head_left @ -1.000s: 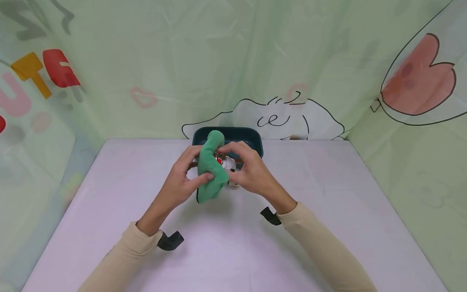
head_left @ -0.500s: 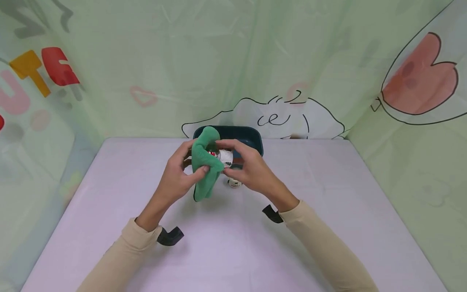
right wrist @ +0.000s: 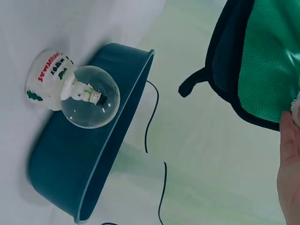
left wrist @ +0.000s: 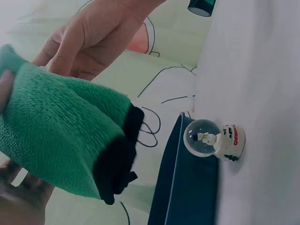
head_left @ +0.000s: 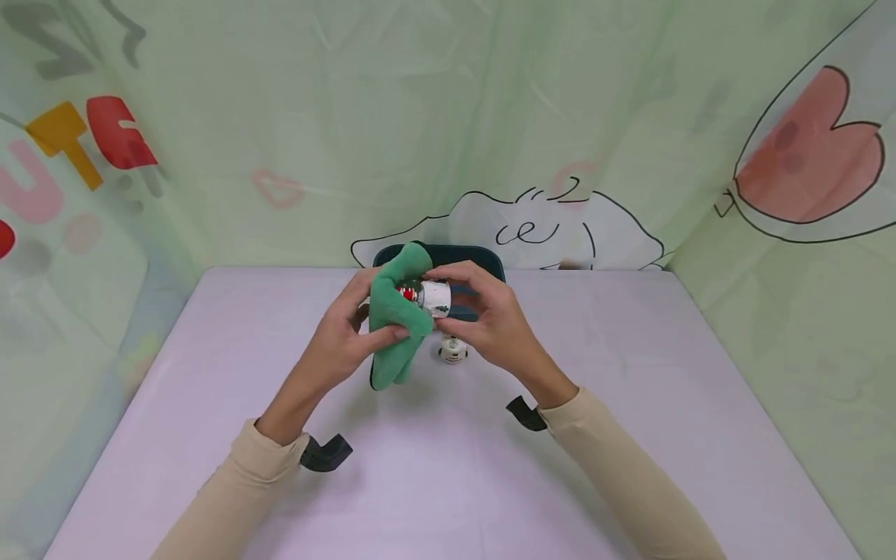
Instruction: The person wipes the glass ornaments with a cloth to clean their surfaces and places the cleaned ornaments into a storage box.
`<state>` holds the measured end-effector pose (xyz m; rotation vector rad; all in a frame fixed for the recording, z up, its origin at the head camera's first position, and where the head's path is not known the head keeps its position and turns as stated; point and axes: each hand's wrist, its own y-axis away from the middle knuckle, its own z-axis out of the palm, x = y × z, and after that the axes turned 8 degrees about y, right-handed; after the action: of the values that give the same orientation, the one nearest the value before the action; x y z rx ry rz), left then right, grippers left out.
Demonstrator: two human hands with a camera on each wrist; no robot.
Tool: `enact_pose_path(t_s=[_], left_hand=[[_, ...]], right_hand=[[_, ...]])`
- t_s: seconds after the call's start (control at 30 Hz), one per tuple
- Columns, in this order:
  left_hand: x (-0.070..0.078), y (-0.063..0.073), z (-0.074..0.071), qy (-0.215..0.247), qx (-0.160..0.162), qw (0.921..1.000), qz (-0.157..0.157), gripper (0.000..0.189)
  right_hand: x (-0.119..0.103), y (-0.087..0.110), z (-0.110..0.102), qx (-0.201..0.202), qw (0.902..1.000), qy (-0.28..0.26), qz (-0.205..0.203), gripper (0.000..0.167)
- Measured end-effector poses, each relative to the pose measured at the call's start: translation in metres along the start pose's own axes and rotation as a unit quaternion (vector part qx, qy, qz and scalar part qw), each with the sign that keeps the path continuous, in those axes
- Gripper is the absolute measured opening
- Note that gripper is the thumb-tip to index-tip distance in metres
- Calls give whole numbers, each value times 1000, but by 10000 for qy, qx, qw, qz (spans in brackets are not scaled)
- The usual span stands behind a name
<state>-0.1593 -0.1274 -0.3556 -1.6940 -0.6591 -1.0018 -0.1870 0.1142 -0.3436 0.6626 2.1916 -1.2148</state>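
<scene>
My left hand [head_left: 336, 334] holds a green plush cloth [head_left: 393, 315] with dark edging, its thumb pressed on the near side. The cloth wraps round the glass end of a snow globe [head_left: 437, 299]; something red shows at its edge. From the right, my right hand [head_left: 498, 319] grips that globe by its white base, thumb below and fingers above, holding it sideways above the table. A second snow globe [right wrist: 89, 96], with a snowman inside and lettering on its white base, stands upright on the table. In the left wrist view, the cloth [left wrist: 61, 131] hides the held globe.
A dark teal plastic bin [head_left: 465, 255] sits at the table's back edge, just behind the standing globe and partly hidden by the hands. The white-covered table [head_left: 448, 482] is enclosed by printed pale green curtains [head_left: 392, 101]. Black wrist-camera mounts [head_left: 326, 453] stick out from the sleeves.
The held globe has turned and its white base now points right, in plainer view. Cloth and left hand have shifted slightly left, and the right hand has drawn a little to the right.
</scene>
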Motion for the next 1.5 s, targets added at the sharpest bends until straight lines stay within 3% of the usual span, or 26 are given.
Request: enact_pose_path(t_s=[0.13,0.23,0.37,0.57,0.8,1.1,1.5], left_hand=[[2,-1,-2,-94,-281,9995,-65,78],[3,0,-2,-213,-278,9994,-3,80],[5,0,-1,-342,15,9994,41,82],[6,-1,-1,-117,646,9976,-196,70],[6,-4,2,338,619,9971,-286,65],[1,-4,2,365,751,9965,55,64],[-1,-3,2,-83,524,9975,471,66]], right_hand=[[1,2,-1,48,9991,-411,-8,52],[2,1,-1,10,9988,-492,-22,56],[2,-1,-3,-70,9983,-568,-135,63],[3,-5,-3,-84,9975,-553,-426,67],[4,-5,0,43,9977,-314,-607,60],[-1,-7,4,12,9991,-421,-49,51],[-9,-11,-4,-122,9919,-520,1155,31]])
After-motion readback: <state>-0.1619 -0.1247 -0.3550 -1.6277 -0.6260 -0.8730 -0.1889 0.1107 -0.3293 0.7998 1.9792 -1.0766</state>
